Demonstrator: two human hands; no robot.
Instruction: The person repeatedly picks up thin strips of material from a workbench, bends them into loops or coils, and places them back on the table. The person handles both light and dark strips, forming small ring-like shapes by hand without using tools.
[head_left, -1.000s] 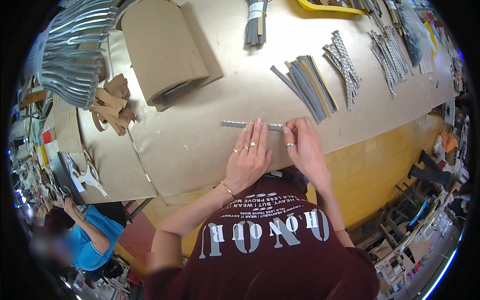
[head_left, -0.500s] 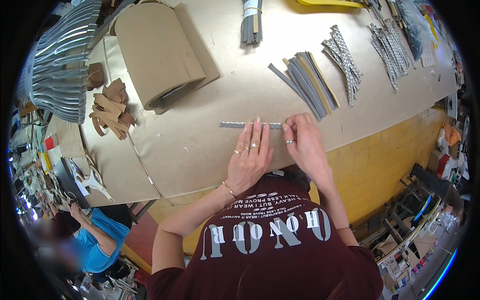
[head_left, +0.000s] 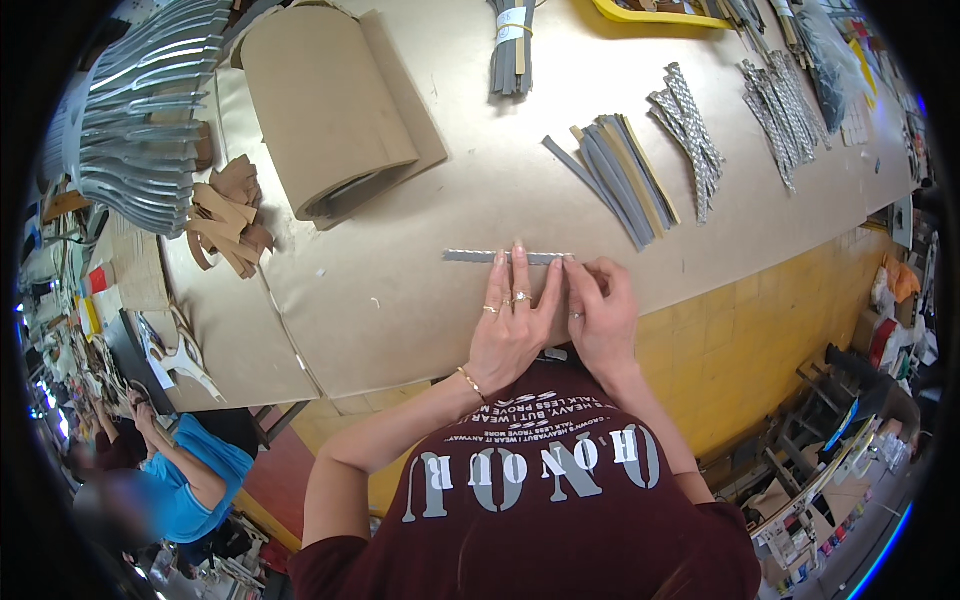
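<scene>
A short grey strip [head_left: 465, 257] with a whitish twisted or braided edge lies crosswise on the table before me. My left hand [head_left: 512, 325] rests over it with the fingers spread; the fingertips press it against the table, and the forefinger reaches close to its right end. At that right end, my right hand [head_left: 605, 318] pinches the strip's tip between thumb and forefinger, the other fingers curled in. A fanned pile of grey and tan strips [head_left: 618, 175] lies just beyond my right hand.
Farther right are silvery braided strips [head_left: 690, 140] and another such pile [head_left: 778, 120]. A banded bundle [head_left: 512, 60] and a yellow tray [head_left: 660, 14] lie at the back. On the left are a brown roll [head_left: 325, 120], tan scraps [head_left: 230, 220], scissors [head_left: 185, 355] and a co-worker in blue [head_left: 205, 470].
My left forefinger has spread rightward along the strip toward its end. My right hand has come slightly down and left, still at the strip's tip.
</scene>
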